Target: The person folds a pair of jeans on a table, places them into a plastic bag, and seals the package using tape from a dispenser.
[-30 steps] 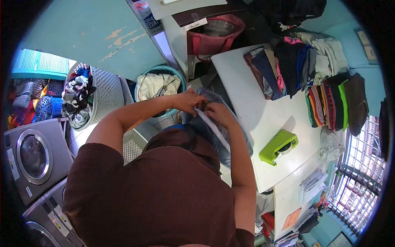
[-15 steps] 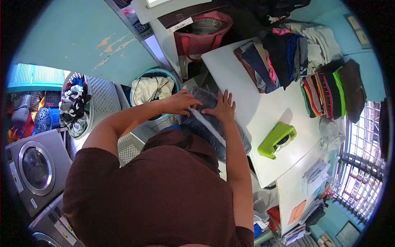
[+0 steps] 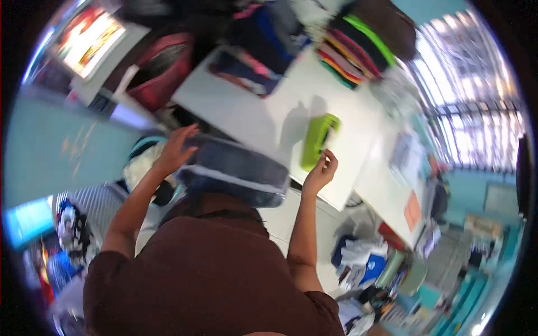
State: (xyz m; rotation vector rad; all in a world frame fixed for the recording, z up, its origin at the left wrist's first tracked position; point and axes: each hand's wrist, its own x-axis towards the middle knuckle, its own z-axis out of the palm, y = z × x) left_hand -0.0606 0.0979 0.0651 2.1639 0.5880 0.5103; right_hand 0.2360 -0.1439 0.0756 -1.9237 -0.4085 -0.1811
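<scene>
A dark bundle in clear plastic (image 3: 235, 165), with a pale strip along it, rests against my body at the table's edge. My left hand (image 3: 178, 150) is at the bundle's left end, fingers spread. My right hand (image 3: 322, 173) is at the lower right end of the green tape dispenser (image 3: 315, 147), thumb and fingers pinched together. Whatever lies between those fingertips is too small and blurred to make out. The dispenser sits on the white table (image 3: 280, 123).
Folded clothes (image 3: 350, 53) are stacked on the table's far side. Beyond its left corner is a red bag (image 3: 159, 73). A basin of cloth (image 3: 143, 168) stands at the left, and clothes (image 3: 361, 260) lie at the lower right. Barred windows (image 3: 471, 95) are at the right.
The view has turned to the right. My right hand has left the bundle and reached the tape dispenser. My left hand has shifted to the bundle's end and its fingers have spread.
</scene>
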